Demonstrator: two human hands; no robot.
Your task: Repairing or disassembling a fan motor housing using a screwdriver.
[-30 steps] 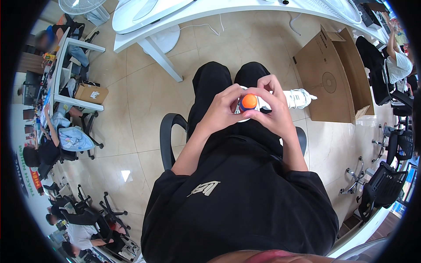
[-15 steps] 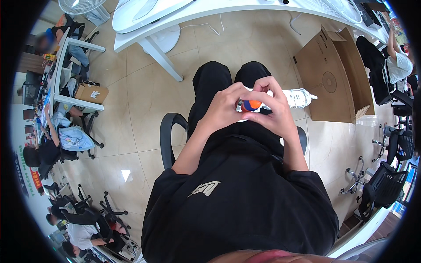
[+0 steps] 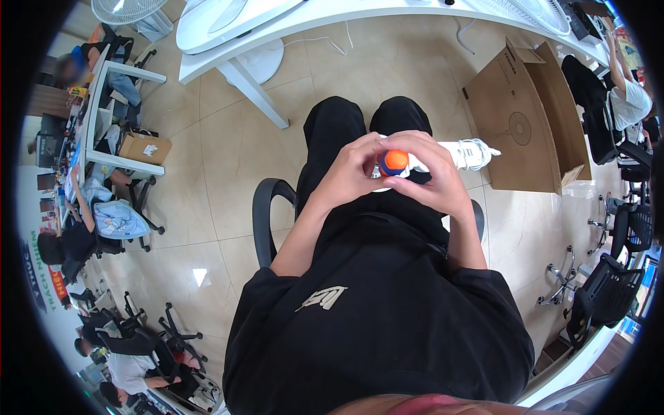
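Observation:
Above my lap, both hands meet around a small rounded piece, seen end-on, with an orange top and a dark blue band. It looks like the end of a tool handle, but its kind is not certain. My left hand curls around its left side, and what those fingers grip is hidden. My right hand makes a ring around it with thumb and fingers. Below lies a white object with a bundled white cord sticking out to the right of my right hand; its middle is covered by my hands.
A large open cardboard box stands on the floor at the right. Ahead is a white desk with its leg. A black armrest is at my left. Other people sit at desks left and right; an office chair stands at right.
My right fingers, raised and bent across the top of the orange-and-blue piece before, have lowered and spread around its far side. Its orange top now shows more. My left hand has barely moved.

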